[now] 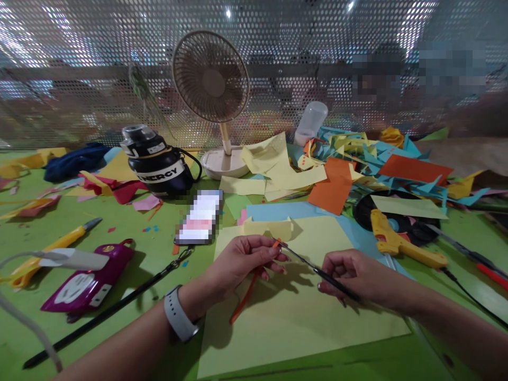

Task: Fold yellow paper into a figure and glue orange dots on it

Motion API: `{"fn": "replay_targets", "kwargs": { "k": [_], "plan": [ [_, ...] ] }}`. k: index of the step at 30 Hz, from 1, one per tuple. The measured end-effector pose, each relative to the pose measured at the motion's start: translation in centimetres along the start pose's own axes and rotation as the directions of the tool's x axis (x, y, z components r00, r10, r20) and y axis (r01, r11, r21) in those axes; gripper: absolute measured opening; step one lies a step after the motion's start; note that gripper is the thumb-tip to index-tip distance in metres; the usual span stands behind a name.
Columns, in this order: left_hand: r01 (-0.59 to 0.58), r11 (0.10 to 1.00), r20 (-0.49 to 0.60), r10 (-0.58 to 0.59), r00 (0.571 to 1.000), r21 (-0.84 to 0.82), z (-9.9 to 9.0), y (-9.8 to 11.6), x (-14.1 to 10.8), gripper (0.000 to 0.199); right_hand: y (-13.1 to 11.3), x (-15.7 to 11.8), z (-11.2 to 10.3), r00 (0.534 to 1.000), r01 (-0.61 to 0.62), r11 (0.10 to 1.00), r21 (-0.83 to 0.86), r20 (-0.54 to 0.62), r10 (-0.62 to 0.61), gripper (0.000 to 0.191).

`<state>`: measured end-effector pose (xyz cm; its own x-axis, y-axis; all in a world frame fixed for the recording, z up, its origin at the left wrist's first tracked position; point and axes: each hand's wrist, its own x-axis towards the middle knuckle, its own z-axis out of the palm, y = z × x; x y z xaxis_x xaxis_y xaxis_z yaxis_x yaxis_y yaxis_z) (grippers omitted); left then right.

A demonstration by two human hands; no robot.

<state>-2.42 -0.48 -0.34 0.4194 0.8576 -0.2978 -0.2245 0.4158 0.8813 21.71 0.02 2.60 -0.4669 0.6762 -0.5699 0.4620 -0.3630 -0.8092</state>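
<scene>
A perforated metal screen (286,95) is seen behind a green desk (146,248), on which a pale yellow sheet (305,323) is laid, apparently as a smooth surface to work over. Above the sheet's middle, an orange strip (250,294) is pinched between the thumb and fingers of the left hand (242,259), its lower end hanging free; it seems to be gripped near the top so that the upper end can be reached. By the right hand (353,272), fingers curled around it, a slim dark tool (332,281) is held with its tip at that end; whether tweezers or scissors cannot be told. Right of the sheet, a yellow glue gun (413,251) is set beside a round black dish (359,207), probably for easy reach. Left of the sheet's far edge, a phone (199,217) is placed screen up, presumably for viewing.
</scene>
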Motion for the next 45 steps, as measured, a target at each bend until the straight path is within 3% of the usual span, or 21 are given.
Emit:
{"fn": "replay_targets", "kwargs": {
  "k": [17, 45],
  "plan": [
    [-0.052, 0.996, 0.0, 0.053, 0.999, -0.074, -0.14, -0.09, 0.09, 0.021, 0.17, -0.09, -0.48, 0.999, 0.011, 0.999, -0.053, 0.032, -0.01, 0.039],
    [-0.055, 0.998, -0.018, 0.055, 0.998, -0.004, 0.14, 0.02, -0.01, 0.02, 0.19, 0.01, -0.26, 1.0, -0.018, 0.999, -0.039, 0.015, 0.019, 0.039]
  ]
}}
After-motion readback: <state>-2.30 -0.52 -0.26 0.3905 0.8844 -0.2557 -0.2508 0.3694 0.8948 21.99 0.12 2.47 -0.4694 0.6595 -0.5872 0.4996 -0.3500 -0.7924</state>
